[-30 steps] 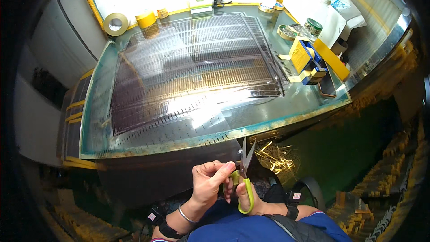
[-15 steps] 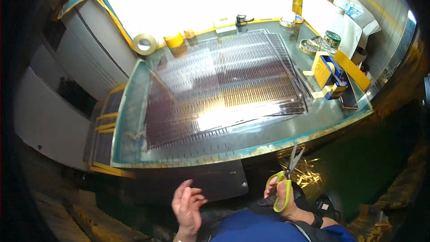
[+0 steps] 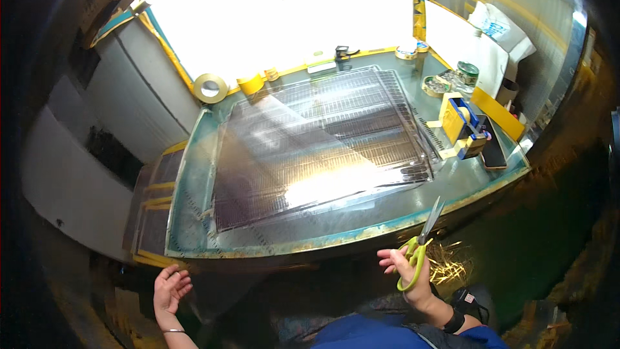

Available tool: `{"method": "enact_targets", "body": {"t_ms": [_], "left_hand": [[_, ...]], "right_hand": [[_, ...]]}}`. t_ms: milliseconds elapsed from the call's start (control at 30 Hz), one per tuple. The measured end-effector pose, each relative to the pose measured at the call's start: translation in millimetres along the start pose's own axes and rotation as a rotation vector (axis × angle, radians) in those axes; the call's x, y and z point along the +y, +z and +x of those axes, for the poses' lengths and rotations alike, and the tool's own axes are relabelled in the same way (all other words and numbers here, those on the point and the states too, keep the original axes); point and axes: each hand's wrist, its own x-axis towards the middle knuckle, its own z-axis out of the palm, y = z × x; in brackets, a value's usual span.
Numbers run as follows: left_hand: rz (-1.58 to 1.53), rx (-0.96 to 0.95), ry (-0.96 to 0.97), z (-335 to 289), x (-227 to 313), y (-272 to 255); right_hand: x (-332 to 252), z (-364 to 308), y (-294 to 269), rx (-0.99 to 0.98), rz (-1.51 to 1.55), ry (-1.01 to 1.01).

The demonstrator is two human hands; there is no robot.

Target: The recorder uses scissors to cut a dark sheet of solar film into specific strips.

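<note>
My left hand (image 3: 171, 289) is low at the left, off the table's near-left corner. Its fingers are curled in, closed on the edge of a thin clear plastic sheet (image 3: 258, 178). That sheet is hard to make out; a diagonal edge of it crosses the stack of dark, finely lined sheets (image 3: 361, 132) on the glass-topped table (image 3: 310, 223). In my right hand (image 3: 413, 278), in front of the table, are scissors (image 3: 413, 262) with lime-green handles. Their blades point up and away, nearly together. Some fingers of that hand stretch out beside the handles.
Along the back edge stand a wide tape roll (image 3: 210, 88), a yellow roll (image 3: 250, 83) and a black clip (image 3: 343, 52). At the right are a blue-yellow tape dispenser (image 3: 462, 123), a phone (image 3: 494, 148) and a green-lidded jar (image 3: 466, 72). Golden strips (image 3: 447, 263) lie below the table.
My left hand has moved far left and its fingers have closed. The clear sheet's diagonal edge now lies across the stack. My right hand keeps the scissors, their blades closer together.
</note>
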Motion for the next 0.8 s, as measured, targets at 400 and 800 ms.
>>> {"method": "enact_targets", "body": {"t_ms": [400,800], "left_hand": [[1.038,0.567,1.081,30.7,12.8,20.8],[-0.302,-0.712,-0.212,-81.9,-114.5,288.8]], "right_hand": [[-7.3,8.8,-3.4,-0.004,0.011,-0.069],[8.0,-16.1,13.8,-0.019,-0.056,0.134]]}}
